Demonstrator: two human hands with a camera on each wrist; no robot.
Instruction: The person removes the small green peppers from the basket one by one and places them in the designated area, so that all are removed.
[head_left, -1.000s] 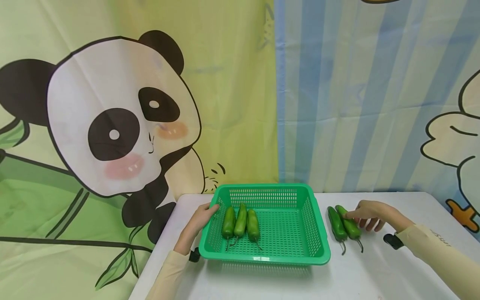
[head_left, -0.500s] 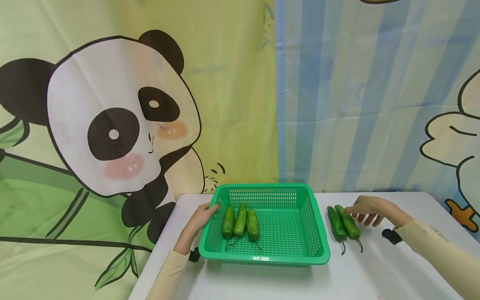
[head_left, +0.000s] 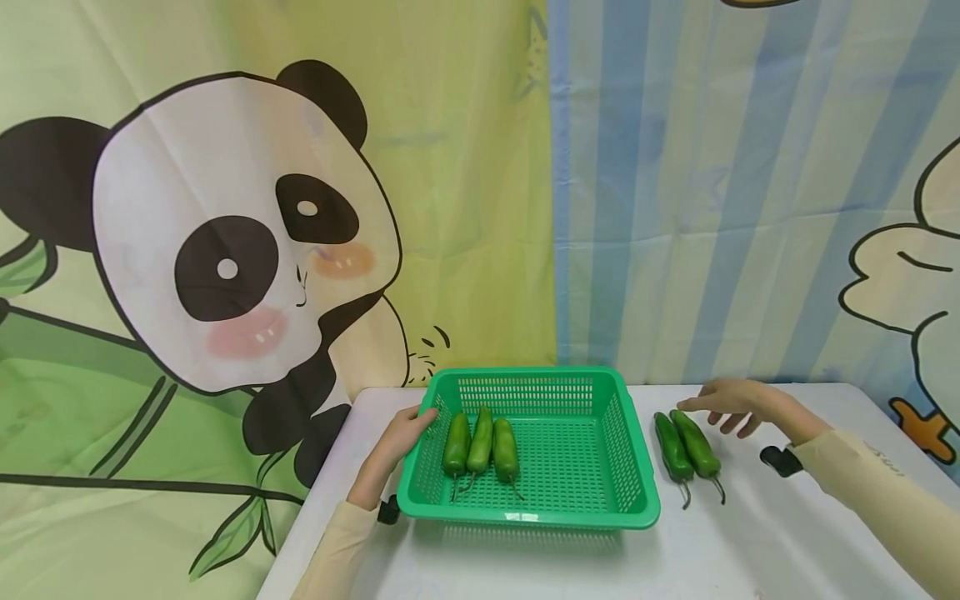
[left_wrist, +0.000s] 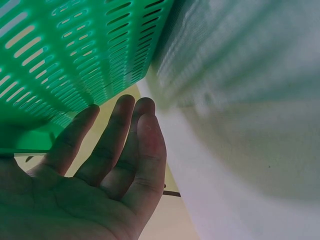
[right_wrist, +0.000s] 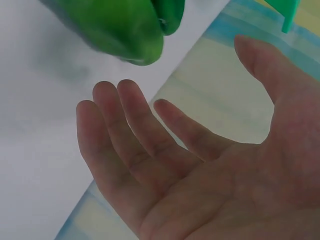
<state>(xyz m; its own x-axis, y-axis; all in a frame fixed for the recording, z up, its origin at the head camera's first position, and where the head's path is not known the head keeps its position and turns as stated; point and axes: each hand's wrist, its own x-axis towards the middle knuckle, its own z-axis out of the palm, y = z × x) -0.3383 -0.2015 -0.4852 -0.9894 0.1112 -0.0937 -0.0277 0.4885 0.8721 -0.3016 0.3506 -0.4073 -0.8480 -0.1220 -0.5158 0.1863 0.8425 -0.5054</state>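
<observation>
A green plastic basket [head_left: 529,518] with slotted walls stands on the white table, holding three green peppers [head_left: 506,450] side by side toward its left. My left hand [head_left: 405,432] holds the basket's left rim, thumb over the edge; the left wrist view shows its fingers along the outside of the slotted wall [left_wrist: 75,50]. To the right of the basket lie two more green peppers, a darker one [head_left: 673,450] and a lighter one [head_left: 701,450], stems toward me. Over the far end of the lighter pepper hovers my right hand [head_left: 742,402], fingers spread and loosely bent, nothing in it.
The white table [head_left: 720,550] ends at a hanging cloth backdrop [head_left: 480,208] printed with a panda and blue stripes. The basket's right wall separates the peppers inside from the pair on the table.
My right hand has lifted off the lighter pepper and shifted slightly back toward the cloth. The left hand, the basket and the peppers look unmoved.
</observation>
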